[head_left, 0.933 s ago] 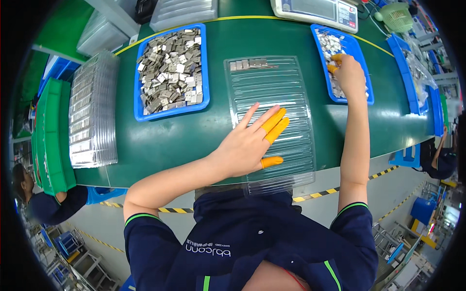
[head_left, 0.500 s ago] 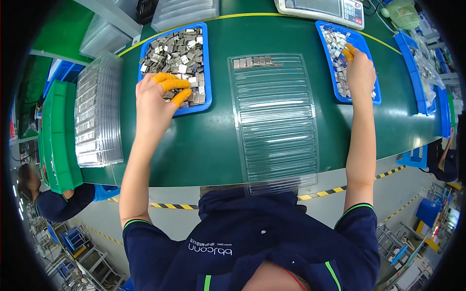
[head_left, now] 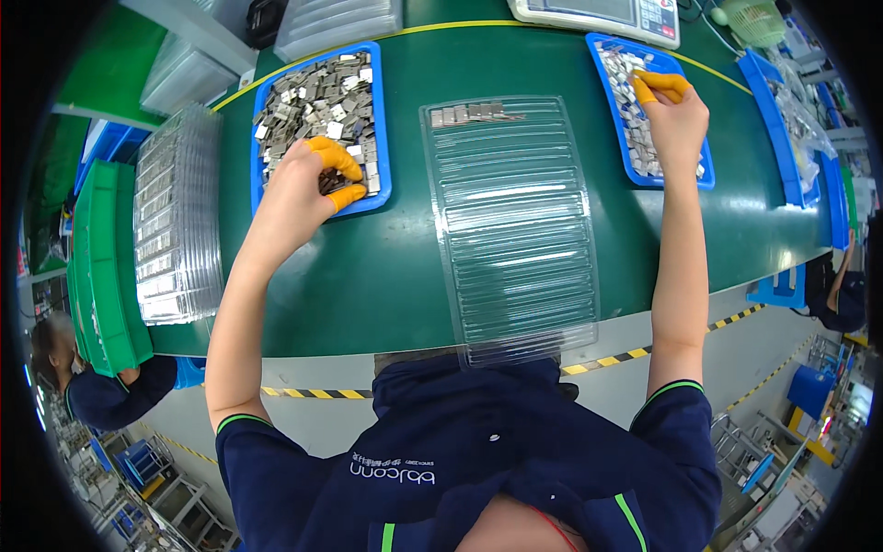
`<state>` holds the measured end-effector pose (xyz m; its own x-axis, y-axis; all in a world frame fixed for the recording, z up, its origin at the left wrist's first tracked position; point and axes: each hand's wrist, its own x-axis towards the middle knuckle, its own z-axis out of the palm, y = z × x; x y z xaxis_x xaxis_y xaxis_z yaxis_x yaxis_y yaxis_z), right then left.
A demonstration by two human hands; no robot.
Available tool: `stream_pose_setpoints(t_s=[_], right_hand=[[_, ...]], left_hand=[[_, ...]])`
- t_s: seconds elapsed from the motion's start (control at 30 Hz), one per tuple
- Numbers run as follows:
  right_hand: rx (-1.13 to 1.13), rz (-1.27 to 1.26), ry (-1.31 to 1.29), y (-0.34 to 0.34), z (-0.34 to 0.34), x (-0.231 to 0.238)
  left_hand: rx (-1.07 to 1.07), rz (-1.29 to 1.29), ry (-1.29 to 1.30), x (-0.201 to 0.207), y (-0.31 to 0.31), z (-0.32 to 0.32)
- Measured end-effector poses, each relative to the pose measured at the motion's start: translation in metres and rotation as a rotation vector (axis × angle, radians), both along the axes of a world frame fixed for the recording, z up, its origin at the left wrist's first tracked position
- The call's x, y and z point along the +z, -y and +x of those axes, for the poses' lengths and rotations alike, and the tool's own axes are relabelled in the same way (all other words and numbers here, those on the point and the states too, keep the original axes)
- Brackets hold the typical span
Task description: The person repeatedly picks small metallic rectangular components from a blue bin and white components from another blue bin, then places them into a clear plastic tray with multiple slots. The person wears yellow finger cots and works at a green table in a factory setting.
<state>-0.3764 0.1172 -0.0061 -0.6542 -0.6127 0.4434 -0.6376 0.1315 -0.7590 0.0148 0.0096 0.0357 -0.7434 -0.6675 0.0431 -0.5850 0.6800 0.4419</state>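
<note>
Here, in the head view, a long clear ribbed tray (head_left: pixel 515 221) lies lengthwise on the green table (head_left: pixel 386 285), with one short row of small metal pieces (head_left: pixel 474 113) at its far end. Left of it sits a blue tray (head_left: pixel 379 120) heaped with grey metal parts (head_left: pixel 308 97); right, a second blue tray (head_left: pixel 699 175). A stack of clear trays (head_left: pixel 175 212) stands far left. The left hand (head_left: pixel 303 189) rests in the heap, orange-capped fingers (head_left: pixel 336 156) curled narrowly around parts. The right hand (head_left: pixel 676 115) pinches inside the second tray; its catch cannot be made out.
</note>
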Motion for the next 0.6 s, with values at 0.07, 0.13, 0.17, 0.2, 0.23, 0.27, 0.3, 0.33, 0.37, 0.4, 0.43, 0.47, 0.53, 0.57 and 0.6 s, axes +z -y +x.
stream_pose_setpoints(t_s=[0.07, 0.13, 0.17, 0.2, 0.23, 0.27, 0.3, 0.33, 0.37, 0.4, 0.43, 0.47, 0.53, 0.57, 0.6], right_hand=[[0.095, -0.068, 0.107, 0.002, 0.001, -0.002], [0.116, -0.062, 0.097, 0.003, 0.008, -0.001], [0.129, -0.064, 0.131, 0.004, 0.014, 0.002], [0.143, -0.065, 0.164, 0.003, 0.016, 0.004], [0.166, -0.056, 0.194, 0.003, 0.018, 0.003], [0.190, -0.047, 0.223, 0.004, 0.019, 0.002], [0.214, -0.038, 0.251, 0.005, 0.020, 0.001], [0.235, -0.025, 0.279, 0.005, 0.021, 0.000], [0.253, -0.091, 0.346, 0.005, 0.025, 0.002], [0.269, -0.156, 0.413, 0.006, 0.032, 0.003], [0.294, -0.223, 0.481, 0.008, 0.040, 0.006], [0.310, -0.229, 0.439, 0.008, 0.046, 0.010], [0.336, -0.241, 0.355, 0.005, 0.057, 0.023], [0.344, -0.236, 0.380, 0.004, 0.063, 0.027], [0.382, -0.213, 0.406, 0.003, 0.069, 0.030]], left_hand=[[0.039, 0.048, -0.124, -0.001, 0.002, 0.004], [0.120, 0.065, -0.167, 0.000, 0.009, 0.011], [0.177, 0.129, -0.225, -0.001, 0.012, 0.013], [0.236, 0.192, -0.283, -0.003, 0.014, 0.013], [0.252, 0.243, -0.366, -0.006, 0.015, 0.012], [0.267, 0.295, -0.449, -0.009, 0.015, 0.010], [0.282, 0.346, -0.534, -0.010, 0.015, 0.008], [0.299, 0.439, -0.582, -0.007, 0.013, 0.000], [0.314, 0.537, -0.633, -0.001, 0.009, -0.009], [0.328, 0.635, -0.683, 0.003, 0.008, -0.015], [0.329, 0.656, -0.710, 0.004, 0.012, -0.016], [0.323, 0.632, -0.734, 0.007, 0.016, -0.018], [0.307, 0.588, -0.781, 0.011, 0.023, -0.026], [0.294, 0.602, -0.792, 0.012, 0.022, -0.031], [0.262, 0.625, -0.808, 0.011, 0.020, -0.037]])
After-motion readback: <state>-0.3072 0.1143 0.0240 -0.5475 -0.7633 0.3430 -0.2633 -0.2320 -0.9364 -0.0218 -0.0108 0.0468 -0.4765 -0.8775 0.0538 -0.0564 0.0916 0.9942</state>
